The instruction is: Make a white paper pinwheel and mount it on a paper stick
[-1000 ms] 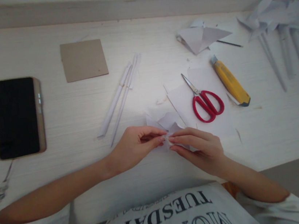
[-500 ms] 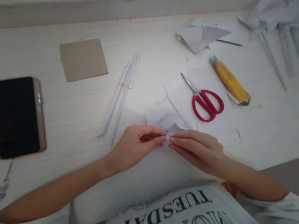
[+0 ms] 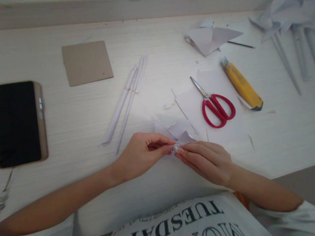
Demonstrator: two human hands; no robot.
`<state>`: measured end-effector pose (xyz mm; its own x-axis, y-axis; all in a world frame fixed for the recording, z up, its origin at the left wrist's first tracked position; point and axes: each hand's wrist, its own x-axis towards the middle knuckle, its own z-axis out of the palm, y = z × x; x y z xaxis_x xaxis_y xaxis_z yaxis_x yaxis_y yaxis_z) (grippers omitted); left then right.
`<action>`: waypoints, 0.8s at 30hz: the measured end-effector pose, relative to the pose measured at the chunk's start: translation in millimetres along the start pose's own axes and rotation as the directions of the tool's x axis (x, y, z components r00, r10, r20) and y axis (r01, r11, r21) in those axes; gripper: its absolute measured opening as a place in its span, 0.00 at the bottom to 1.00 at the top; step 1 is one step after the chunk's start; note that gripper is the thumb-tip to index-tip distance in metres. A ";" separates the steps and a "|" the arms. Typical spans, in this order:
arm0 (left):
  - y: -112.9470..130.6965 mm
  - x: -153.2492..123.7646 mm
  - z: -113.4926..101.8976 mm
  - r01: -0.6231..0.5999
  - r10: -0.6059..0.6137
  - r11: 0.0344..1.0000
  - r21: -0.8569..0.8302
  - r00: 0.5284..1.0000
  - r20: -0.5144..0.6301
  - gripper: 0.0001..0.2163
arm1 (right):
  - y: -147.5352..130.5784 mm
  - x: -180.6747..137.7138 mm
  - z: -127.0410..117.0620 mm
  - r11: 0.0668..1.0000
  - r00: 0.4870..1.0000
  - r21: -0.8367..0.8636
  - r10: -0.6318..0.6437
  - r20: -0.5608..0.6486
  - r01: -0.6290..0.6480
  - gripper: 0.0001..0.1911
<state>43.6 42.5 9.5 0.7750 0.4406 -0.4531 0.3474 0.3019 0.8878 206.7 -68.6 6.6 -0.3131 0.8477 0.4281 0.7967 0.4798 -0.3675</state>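
**Small whitish piece (image 3: 175, 147) held in a two-sided pinch**

The piece is gripped between the thumb and forefinger of the left hand (image 3: 146, 152), while its other side is pinched by the bunched fingertips of the right hand (image 3: 208, 159). It is held low over the front of the white desk (image 3: 59, 119), and its exact shape is hidden by the fingers. Folded white paper (image 3: 178, 128) is seen just beyond the fingertips; whether it is joined to the piece cannot be told. Red-handled scissors (image 3: 222, 109) are laid on a white paper sheet (image 3: 226, 134), with a yellow utility knife (image 3: 243, 85) placed to their right. Rolled paper sticks (image 3: 121, 105) are set beyond the left hand, near a brown cardboard rectangle (image 3: 88, 63). Paper pinwheels (image 3: 292, 17) are grouped at the far right.
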 end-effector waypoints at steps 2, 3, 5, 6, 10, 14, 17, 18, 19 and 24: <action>-0.3 0.3 0.3 -0.008 0.008 1.000 0.012 1.000 0.004 0.07 | -0.5 1.4 0.6 1.000 1.000 -0.018 0.002 -0.011 -0.002 0.10; -0.5 0.4 0.5 -0.013 0.013 1.000 0.017 1.000 0.004 0.07 | -0.9 2.3 0.6 1.000 1.000 -0.031 0.005 -0.015 -0.005 0.09; -0.8 0.6 0.7 -0.016 0.016 1.000 0.024 1.000 0.003 0.07 | -1.8 4.5 0.3 0.998 1.000 -0.059 0.009 -0.029 -0.010 0.07; -0.8 0.7 0.8 -0.015 0.015 1.000 0.024 1.000 0.004 0.07 | -2.3 5.5 0.0 0.997 0.999 -0.070 0.009 -0.037 -0.012 0.06; -0.7 0.7 0.6 -0.014 0.014 0.999 0.028 1.000 0.005 0.07 | -3.1 8.0 -1.0 0.996 0.999 -0.088 0.016 -0.050 -0.021 0.05; -1.2 0.3 0.2 -0.001 0.001 1.000 -0.016 1.000 0.006 0.08 | -2.1 8.1 -2.0 0.997 0.999 -0.078 0.007 -0.048 -0.011 0.06; -1.8 0.4 -0.2 0.028 -0.028 0.999 -0.034 1.000 0.013 0.10 | -1.2 7.8 -2.8 0.998 0.999 -0.063 0.014 -0.048 -0.017 0.08; -2.0 0.5 -0.3 0.037 -0.036 0.999 -0.035 0.999 0.018 0.11 | -1.0 7.8 -2.9 0.998 0.999 -0.062 0.019 -0.049 -0.022 0.08; -2.2 0.7 -0.5 0.045 -0.044 0.998 -0.040 0.999 0.024 0.11 | -1.0 7.7 -2.9 0.998 0.998 -0.059 0.024 -0.051 -0.027 0.08; -3.2 1.1 -1.7 0.060 -0.056 0.994 -0.091 0.997 0.049 0.10 | -1.1 6.5 -1.8 0.996 0.993 0.004 0.085 -0.088 -0.085 0.09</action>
<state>42.4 43.5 6.0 0.7792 0.3812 -0.4975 0.3441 0.4032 0.8479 204.7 -64.1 11.3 -0.1978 0.8622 0.4663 0.8182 0.4072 -0.4059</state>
